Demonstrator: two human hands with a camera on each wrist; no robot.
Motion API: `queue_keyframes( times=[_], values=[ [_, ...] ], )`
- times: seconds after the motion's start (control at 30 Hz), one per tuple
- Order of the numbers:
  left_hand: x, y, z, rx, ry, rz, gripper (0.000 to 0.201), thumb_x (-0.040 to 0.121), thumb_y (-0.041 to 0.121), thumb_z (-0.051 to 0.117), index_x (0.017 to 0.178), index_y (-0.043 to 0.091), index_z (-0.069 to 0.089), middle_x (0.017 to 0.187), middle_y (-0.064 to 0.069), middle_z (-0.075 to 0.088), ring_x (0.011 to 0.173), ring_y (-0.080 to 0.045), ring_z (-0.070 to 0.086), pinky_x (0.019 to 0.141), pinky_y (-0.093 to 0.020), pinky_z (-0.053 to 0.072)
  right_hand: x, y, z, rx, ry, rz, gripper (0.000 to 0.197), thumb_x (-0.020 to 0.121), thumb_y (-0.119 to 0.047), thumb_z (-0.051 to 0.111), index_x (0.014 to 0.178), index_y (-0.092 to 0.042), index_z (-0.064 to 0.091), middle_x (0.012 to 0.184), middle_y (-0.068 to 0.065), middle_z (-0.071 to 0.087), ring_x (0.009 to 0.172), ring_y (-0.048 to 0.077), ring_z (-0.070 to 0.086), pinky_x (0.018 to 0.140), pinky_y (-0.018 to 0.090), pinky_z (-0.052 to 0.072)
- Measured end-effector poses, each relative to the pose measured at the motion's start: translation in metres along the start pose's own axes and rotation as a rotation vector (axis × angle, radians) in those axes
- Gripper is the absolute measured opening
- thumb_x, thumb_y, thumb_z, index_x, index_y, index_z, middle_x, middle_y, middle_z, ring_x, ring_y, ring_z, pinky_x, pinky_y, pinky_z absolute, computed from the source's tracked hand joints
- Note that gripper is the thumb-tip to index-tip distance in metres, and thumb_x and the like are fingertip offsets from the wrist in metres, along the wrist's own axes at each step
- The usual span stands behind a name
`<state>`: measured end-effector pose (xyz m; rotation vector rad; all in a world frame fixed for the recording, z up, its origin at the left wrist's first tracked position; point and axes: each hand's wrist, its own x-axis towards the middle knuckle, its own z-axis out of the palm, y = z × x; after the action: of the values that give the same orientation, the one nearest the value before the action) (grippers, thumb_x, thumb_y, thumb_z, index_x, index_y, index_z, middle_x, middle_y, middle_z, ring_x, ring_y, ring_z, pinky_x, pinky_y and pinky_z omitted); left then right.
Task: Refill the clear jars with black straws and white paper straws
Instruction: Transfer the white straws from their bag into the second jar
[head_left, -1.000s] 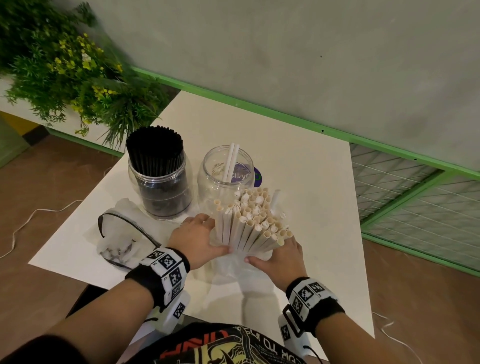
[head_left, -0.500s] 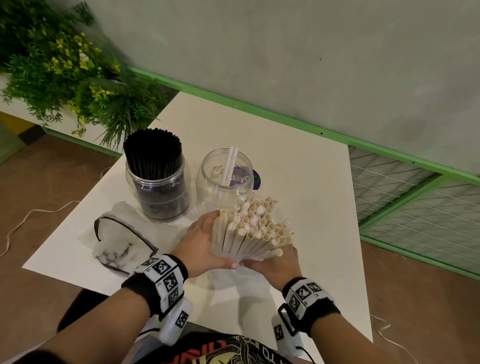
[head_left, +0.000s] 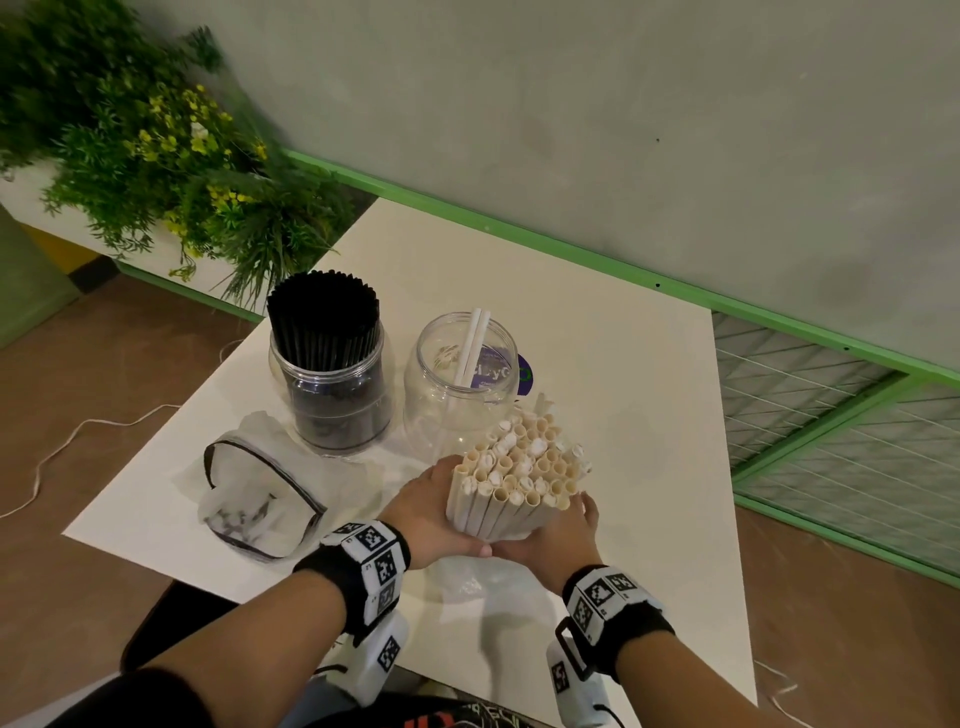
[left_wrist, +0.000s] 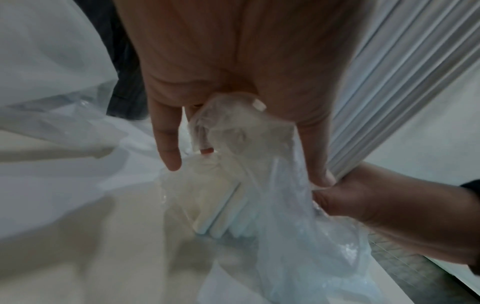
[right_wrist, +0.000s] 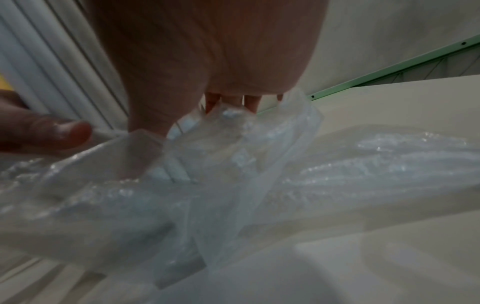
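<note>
A thick bundle of white paper straws (head_left: 519, 478) stands almost upright between my two hands, just in front of the jars. My left hand (head_left: 428, 512) grips its left side and my right hand (head_left: 563, 530) grips its right side, thumbs meeting at the near side. A crumpled clear plastic bag (head_left: 475, 582) hangs around the bundle's lower end (left_wrist: 226, 216). The clear jar (head_left: 462, 384) behind the bundle holds two white straws (head_left: 470, 343). To its left, a second jar (head_left: 332, 400) is packed with black straws (head_left: 324, 317).
An empty clear bag with black trim (head_left: 254, 499) lies on the white table (head_left: 623, 389) left of my hands. A leafy plant (head_left: 156, 156) fills the far left. A green-framed mesh panel (head_left: 831, 415) stands beyond the table's right edge.
My hands have drawn closer together and lifted the straw bundle, squeezing it tighter and more upright; the plastic bag has slid down below it.
</note>
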<state>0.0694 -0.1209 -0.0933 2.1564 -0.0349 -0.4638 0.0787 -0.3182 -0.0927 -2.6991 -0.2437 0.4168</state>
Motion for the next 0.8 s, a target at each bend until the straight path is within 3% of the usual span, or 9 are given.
queue_keyframes(
  times=[0.1, 0.2, 0.3, 0.37, 0.43, 0.5, 0.57, 0.7, 0.8],
  values=[
    [-0.005, 0.006, 0.0, -0.081, 0.008, 0.009, 0.107, 0.044, 0.047, 0.09, 0.136, 0.038, 0.036, 0.131, 0.019, 0.053, 0.121, -0.005, 0.05, 0.105, -0.036, 0.044, 0.002, -0.001, -0.003, 0.092, -0.102, -0.037, 0.086, 0.054, -0.082, 0.06, 0.131, -0.047, 0.045, 0.125, -0.022, 0.055, 0.119, 0.007, 0.049, 0.109, 0.041, 0.03],
    [-0.014, 0.013, -0.001, -0.114, 0.038, 0.042, 0.101, 0.044, 0.043, 0.09, 0.131, 0.043, 0.039, 0.125, 0.017, 0.056, 0.118, -0.006, 0.052, 0.101, -0.038, 0.047, 0.0, 0.0, -0.009, 0.225, -0.161, -0.036, 0.087, 0.049, -0.076, 0.071, 0.127, -0.046, 0.049, 0.114, -0.023, 0.058, 0.108, 0.002, 0.053, 0.104, 0.042, 0.038],
    [-0.028, 0.024, -0.01, -0.133, 0.081, 0.103, 0.086, 0.05, 0.042, 0.09, 0.124, 0.047, 0.046, 0.118, 0.019, 0.06, 0.112, -0.002, 0.055, 0.096, -0.037, 0.05, -0.009, -0.006, -0.025, 0.24, -0.097, -0.063, 0.085, 0.046, -0.076, 0.072, 0.122, -0.042, 0.056, 0.107, -0.021, 0.063, 0.106, 0.005, 0.055, 0.104, 0.04, 0.038],
    [-0.039, 0.035, -0.025, -0.154, 0.119, 0.138, 0.083, 0.05, 0.046, 0.09, 0.121, 0.051, 0.046, 0.118, 0.017, 0.06, 0.112, -0.003, 0.056, 0.097, -0.037, 0.05, -0.015, -0.02, -0.042, 0.134, -0.036, -0.16, 0.086, 0.047, -0.084, 0.062, 0.122, -0.042, 0.058, 0.109, -0.021, 0.063, 0.11, 0.005, 0.051, 0.11, 0.041, 0.028],
    [-0.051, 0.042, -0.046, -0.169, 0.157, 0.162, 0.084, 0.049, 0.051, 0.088, 0.123, 0.047, 0.049, 0.119, 0.015, 0.06, 0.112, -0.003, 0.058, 0.097, -0.037, 0.051, -0.02, -0.042, -0.061, 0.148, -0.017, -0.231, 0.084, 0.05, -0.081, 0.062, 0.123, -0.039, 0.059, 0.111, -0.02, 0.064, 0.11, 0.003, 0.052, 0.11, 0.039, 0.029],
    [-0.063, 0.05, -0.074, -0.181, 0.186, 0.177, 0.08, 0.048, 0.051, 0.087, 0.119, 0.044, 0.052, 0.116, 0.014, 0.064, 0.109, -0.002, 0.06, 0.095, -0.036, 0.052, -0.02, -0.066, -0.077, 0.285, -0.015, -0.259, 0.082, 0.051, -0.072, 0.071, 0.121, -0.032, 0.062, 0.106, -0.017, 0.068, 0.101, 0.001, 0.062, 0.093, 0.027, 0.048],
    [-0.078, 0.059, -0.105, -0.161, 0.231, 0.186, 0.074, 0.048, 0.048, 0.088, 0.112, 0.047, 0.052, 0.114, 0.015, 0.065, 0.108, 0.001, 0.059, 0.096, -0.032, 0.051, -0.018, -0.094, -0.088, 0.345, 0.012, -0.315, 0.082, 0.05, -0.066, 0.076, 0.122, -0.029, 0.061, 0.103, -0.019, 0.068, 0.096, -0.004, 0.062, 0.079, 0.019, 0.052],
    [-0.109, 0.059, -0.165, -0.132, 0.291, 0.149, 0.068, 0.057, 0.026, 0.092, 0.116, 0.034, 0.059, 0.11, 0.014, 0.068, 0.102, 0.004, 0.061, 0.091, -0.024, 0.051, -0.008, -0.154, -0.093, 0.368, 0.079, -0.464, 0.082, 0.056, -0.06, 0.08, 0.128, -0.03, 0.054, 0.108, -0.022, 0.064, 0.099, -0.006, 0.059, 0.081, 0.016, 0.05],
    [-0.126, 0.044, -0.204, -0.092, 0.312, 0.138, 0.069, 0.054, 0.032, 0.093, 0.115, 0.035, 0.059, 0.109, 0.015, 0.068, 0.101, 0.004, 0.062, 0.091, -0.026, 0.052, 0.003, -0.195, -0.08, 0.411, 0.08, -0.542, 0.085, 0.057, -0.063, 0.078, 0.131, -0.029, 0.052, 0.111, -0.018, 0.066, 0.101, -0.005, 0.06, 0.082, 0.021, 0.052]
  ],
)
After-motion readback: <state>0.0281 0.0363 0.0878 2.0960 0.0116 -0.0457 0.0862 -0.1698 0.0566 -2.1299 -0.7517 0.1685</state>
